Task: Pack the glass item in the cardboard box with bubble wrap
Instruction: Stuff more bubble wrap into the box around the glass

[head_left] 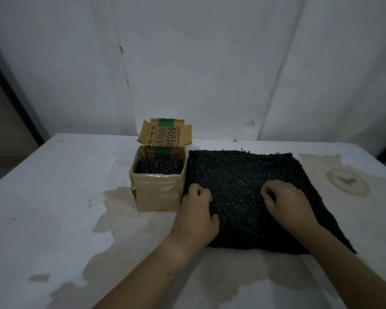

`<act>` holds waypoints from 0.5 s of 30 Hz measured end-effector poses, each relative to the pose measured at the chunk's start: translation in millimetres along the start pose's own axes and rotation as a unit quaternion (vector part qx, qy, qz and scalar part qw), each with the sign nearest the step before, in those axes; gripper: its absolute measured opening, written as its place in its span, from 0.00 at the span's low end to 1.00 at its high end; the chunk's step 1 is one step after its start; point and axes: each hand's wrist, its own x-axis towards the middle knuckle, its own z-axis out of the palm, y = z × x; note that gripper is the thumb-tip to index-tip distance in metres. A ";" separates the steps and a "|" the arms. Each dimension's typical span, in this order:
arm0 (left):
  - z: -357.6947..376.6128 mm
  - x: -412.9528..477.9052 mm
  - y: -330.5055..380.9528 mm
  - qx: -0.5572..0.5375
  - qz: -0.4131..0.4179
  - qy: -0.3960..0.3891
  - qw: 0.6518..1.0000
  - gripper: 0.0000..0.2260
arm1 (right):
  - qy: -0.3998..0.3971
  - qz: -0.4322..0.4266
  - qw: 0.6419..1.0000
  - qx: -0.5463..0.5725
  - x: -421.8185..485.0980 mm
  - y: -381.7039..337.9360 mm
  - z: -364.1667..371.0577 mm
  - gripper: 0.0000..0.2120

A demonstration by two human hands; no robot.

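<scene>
A sheet of black bubble wrap [239, 175] lies spread on the white table, right of the cardboard box [157, 192]. The box stands open, its printed flap up at the back, with black bubble wrap [159, 167] inside it. My left hand [196, 210] rests on the sheet's left part, fingers curled down onto it. On the sheet's middle right, my right hand [286, 201] has its fingers curled and pinching at the surface. The near part of the sheet bulges between my hands. No glass item is visible.
The white table [65, 197] carries brownish stains in front of the box and a ring-shaped stain [347, 181] at the right. A white sheeted wall stands close behind the table's far edge. A dark frame runs down at far left.
</scene>
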 end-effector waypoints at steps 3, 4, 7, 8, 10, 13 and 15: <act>0.9 -3.5 -4.3 -0.013 0.005 0.020 1.000 0.13 | 0.026 0.010 0.999 0.034 -0.8 2.6 -0.3 0.08; 1.3 -4.4 -4.5 -0.022 0.007 0.024 0.999 0.14 | 0.037 0.019 0.998 0.055 -0.7 3.3 -0.6 0.08; 1.4 -6.3 -2.6 -0.046 0.001 0.030 0.998 0.19 | 0.073 0.040 0.989 0.125 0.6 7.1 -3.2 0.07; 1.1 -6.3 -1.2 -0.058 -0.004 0.030 0.998 0.21 | 0.082 0.049 0.984 0.153 1.5 8.0 -6.4 0.07; -1.2 -5.0 1.1 -0.095 -0.017 0.036 0.995 0.22 | 0.101 0.075 0.970 0.210 2.9 9.2 -16.7 0.06; -11.9 2.8 5.9 -0.199 -0.112 -0.015 0.973 0.24 | 0.147 0.113 0.947 0.264 8.4 9.6 -40.4 0.06; -19.3 10.1 12.7 -0.285 -0.192 -0.093 0.934 0.29 | 0.161 0.143 0.930 0.297 13.8 8.3 -57.8 0.07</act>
